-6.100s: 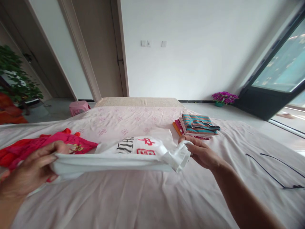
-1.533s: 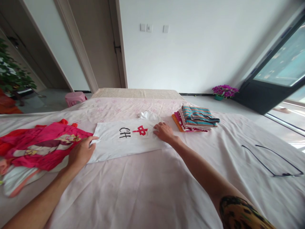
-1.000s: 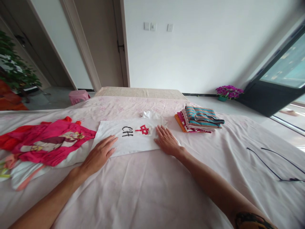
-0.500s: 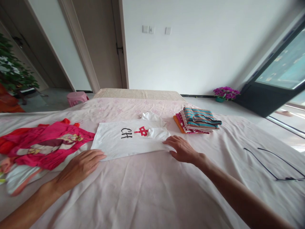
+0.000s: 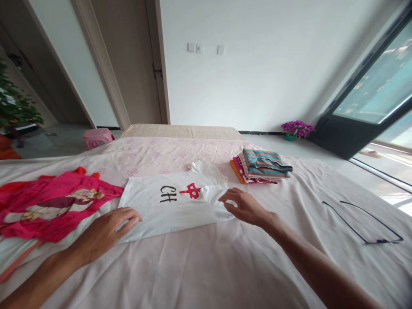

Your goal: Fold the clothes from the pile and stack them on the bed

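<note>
"What do I list first from my station?"

"Left forearm (image 5: 54, 274), one, bare: enters at lower left, slants up and inward. Left wrist (image 5: 75, 253): nearly in line with it."

"And at its end?"

"Left hand (image 5: 107, 229), back uppermost: fingers bunched, lightly bent, pointing inward; thumb on the near side, spread from them. I log it loose."

"Opposite number?"

"Right forearm (image 5: 309, 257), one, bare: rises inward from lower right. Right wrist (image 5: 272, 219): slightly bent. Right hand (image 5: 246, 206), back uppermost: fingers curved inward, thumb below, parted from the index. Also loose."

"Spacing, as I read it?"

"Hands well apart, right one slightly higher in my view."
</note>
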A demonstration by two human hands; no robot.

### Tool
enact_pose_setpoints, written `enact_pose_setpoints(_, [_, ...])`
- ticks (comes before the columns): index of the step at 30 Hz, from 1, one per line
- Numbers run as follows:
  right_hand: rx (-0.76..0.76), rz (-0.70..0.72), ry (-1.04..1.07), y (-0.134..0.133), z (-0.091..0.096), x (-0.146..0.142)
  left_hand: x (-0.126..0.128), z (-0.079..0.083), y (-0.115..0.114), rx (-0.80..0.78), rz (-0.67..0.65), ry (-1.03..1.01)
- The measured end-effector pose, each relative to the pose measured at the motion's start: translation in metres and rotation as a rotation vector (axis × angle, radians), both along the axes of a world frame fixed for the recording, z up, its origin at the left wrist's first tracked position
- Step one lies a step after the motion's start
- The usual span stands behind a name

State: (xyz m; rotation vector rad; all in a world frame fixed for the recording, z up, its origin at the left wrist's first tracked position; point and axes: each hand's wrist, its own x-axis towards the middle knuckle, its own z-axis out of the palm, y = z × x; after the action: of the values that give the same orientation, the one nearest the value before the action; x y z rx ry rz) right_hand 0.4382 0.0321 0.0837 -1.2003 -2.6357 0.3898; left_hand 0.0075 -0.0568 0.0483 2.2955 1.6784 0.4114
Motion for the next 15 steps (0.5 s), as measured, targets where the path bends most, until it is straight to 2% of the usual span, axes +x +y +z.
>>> enact_pose_setpoints(3, [0.085, 0.021, 0.011, 0.012, -0.012, -0.034, 0.032, -0.006, 0.023, 0.092, -0.002, -0.063])
enact_pose_setpoints(5, [0.105, 0.095, -0.055, 0.024, -0.03, -0.053, 0.047, -0.022, 0.039, 0.167, -0.053, -0.026])
enact_pose_setpoints(7, [0.093, 0.126, -0.129, 0.037, -0.048, -0.06, 0.051, -0.041, 0.049, 0.22, -0.056, 0.054])
enact_pose_setpoints(9, [0.08, 0.102, -0.179, 0.052, -0.062, -0.057, 0.044, -0.057, 0.053, 0.253, -0.005, 0.136])
enact_pose_setpoints(11, [0.082, 0.034, -0.202, 0.068, -0.067, -0.048, 0.03, -0.068, 0.054, 0.275, 0.075, 0.191])
enact_pose_setpoints(15, [0.099, -0.189, -0.167, 0.096, -0.056, -0.038, 0.0, -0.071, 0.063, 0.288, 0.236, 0.212])
